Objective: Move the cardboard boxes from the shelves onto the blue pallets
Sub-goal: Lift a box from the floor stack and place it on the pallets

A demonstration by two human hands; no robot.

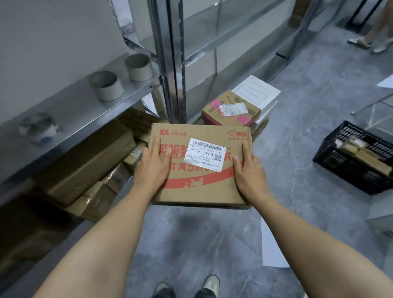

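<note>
A flat cardboard box with red print and a white shipping label hangs above the grey floor in front of me. My left hand grips its left edge, thumb on top, the fingers hidden underneath. My right hand grips the right edge the same way. More cardboard boxes lie packed on the low shelf at left. Another box with pink tape sits on the floor by the shelf post. No blue pallet is in view.
The metal shelf at left carries two empty tape rolls and a tape reel. A black plastic crate with items stands on the floor at right. White sheets lie on the floor. Another person's legs are at the far right.
</note>
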